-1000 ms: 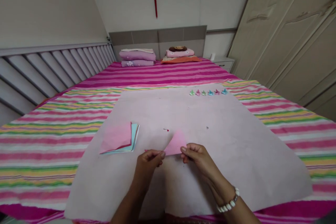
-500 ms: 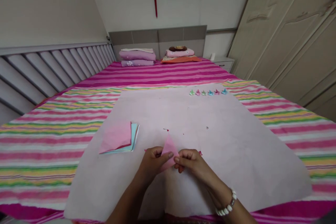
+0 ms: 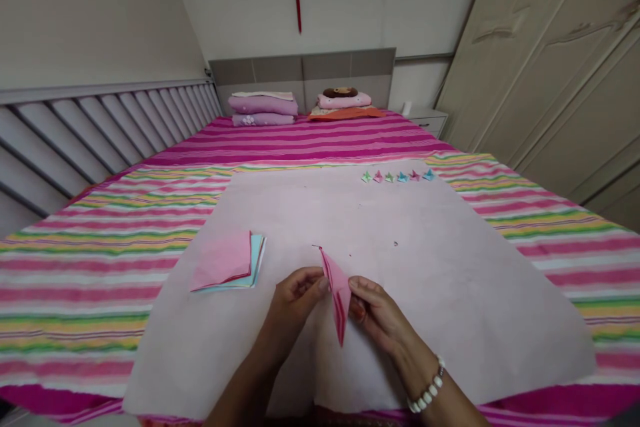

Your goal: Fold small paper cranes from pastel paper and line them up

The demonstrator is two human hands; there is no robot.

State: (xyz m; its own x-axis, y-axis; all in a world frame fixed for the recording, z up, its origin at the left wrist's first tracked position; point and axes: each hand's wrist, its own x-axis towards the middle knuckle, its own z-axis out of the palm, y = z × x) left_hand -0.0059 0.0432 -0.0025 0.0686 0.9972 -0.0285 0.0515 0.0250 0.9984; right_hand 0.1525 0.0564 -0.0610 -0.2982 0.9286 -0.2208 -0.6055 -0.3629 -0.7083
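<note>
A folded piece of pink paper (image 3: 339, 297), narrow and pointed at both ends, is held up over the white sheet, its layered edges partly showing. My right hand (image 3: 373, 307) pinches its right side between thumb and fingers; a beaded bracelet (image 3: 427, 393) circles that wrist. At the left edge of the paper, my left hand (image 3: 300, 293) is closed, thumb and fingertips on the fold. To the left lies a stack of pink, blue and white paper squares (image 3: 223, 260). Small folded paper shapes (image 3: 390, 177) in green, pink and blue stand in a row farther back.
The large white sheet (image 3: 425, 333) covers the near part of a bed with a striped cover (image 3: 540, 240). Tiny dark marks (image 3: 395, 243) dot the sheet. Folded bedding (image 3: 263, 107) sits by the headboard; a slatted rail (image 3: 125, 120) runs along the left.
The pink paper has turned from a broad triangle facing me to a narrow, edge-on shape with layers showing. My right hand has shifted slightly right and up.
</note>
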